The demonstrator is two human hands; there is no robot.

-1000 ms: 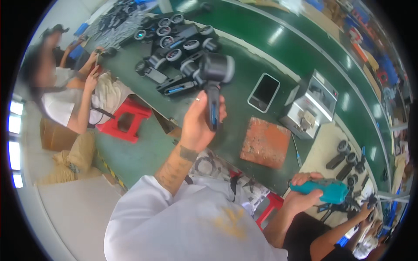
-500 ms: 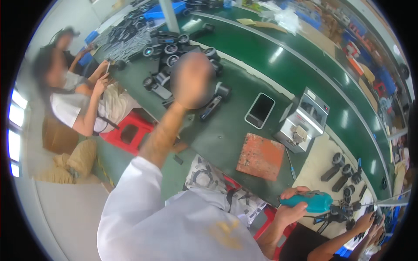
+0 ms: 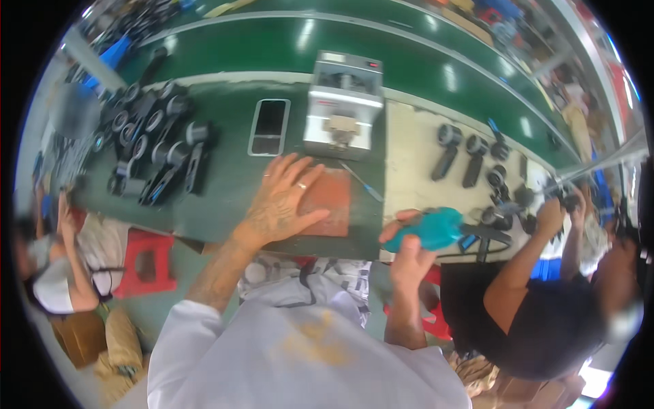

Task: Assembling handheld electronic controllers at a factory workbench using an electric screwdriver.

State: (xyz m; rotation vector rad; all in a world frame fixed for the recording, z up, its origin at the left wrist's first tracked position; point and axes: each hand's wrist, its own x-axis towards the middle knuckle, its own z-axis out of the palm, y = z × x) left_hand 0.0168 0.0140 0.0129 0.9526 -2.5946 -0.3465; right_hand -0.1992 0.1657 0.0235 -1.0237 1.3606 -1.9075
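Note:
My left hand [image 3: 278,204] is open, fingers spread, over the left part of a worn reddish square board [image 3: 330,204]. Nothing shows in its grasp, though its palm is hidden. My right hand [image 3: 409,258] is closed around a rounded teal handheld tool [image 3: 436,228], held just right of the board near the front edge of the table; its exact kind is blurred. Behind the board stands a silver bench machine [image 3: 343,105] with a small clamp-like block on its front. A thin screwdriver [image 3: 364,183] with a blue end lies beside the board.
A white-rimmed phone [image 3: 269,128] lies left of the machine. Black wheeled parts [image 3: 153,140] are heaped on the table's left side. More wheeled parts [image 3: 473,160] rest on a pale sheet [image 3: 415,146] at right. A co-worker in black [image 3: 531,313] works close by; others sit left.
My left hand has come from the heap of wheeled parts back to the reddish board. The view has swung right. My right hand still holds the teal tool.

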